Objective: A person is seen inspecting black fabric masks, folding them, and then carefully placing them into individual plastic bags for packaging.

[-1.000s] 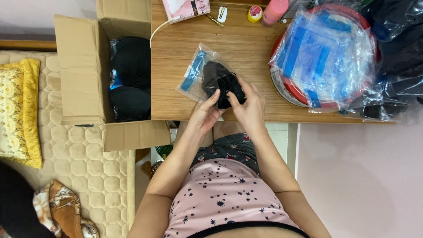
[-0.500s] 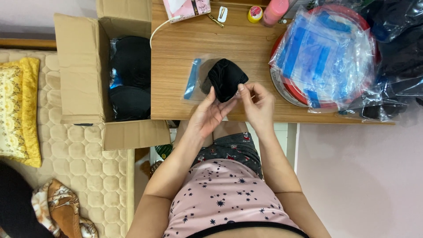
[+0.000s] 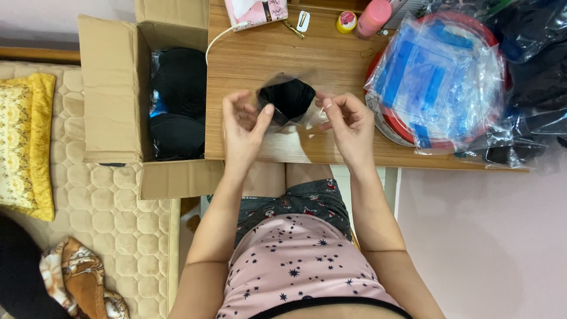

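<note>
The wooden worktop (image 3: 260, 56) carries everything in reach, and it is crowded at its right end, where a big heap of clear plastic bags with blue strips (image 3: 437, 77) spills over a red round basin (image 3: 387, 121); that heap lies just beside the right hand (image 3: 348, 121), so a wide elbow swing could, I judge, drag bags off the edge. On the left, an open brown cardboard box (image 3: 112, 88) sits against the worktop, part-filled with black bagged pieces (image 3: 177, 103). Between the two hands, lifted a little above the worktop, is a small clear plastic pouch holding a folded black fabric piece (image 3: 288, 99); the left hand (image 3: 245, 127) pinches its left edge and the right hand pinches its right edge, fingers narrow. The film looks slick, so the pouch may slip or the fabric slide out if either pinch loosens. At the far edge stand a pink bottle (image 3: 373, 16) and a small yellow-capped pot (image 3: 346, 22), clear of the hands.
</note>
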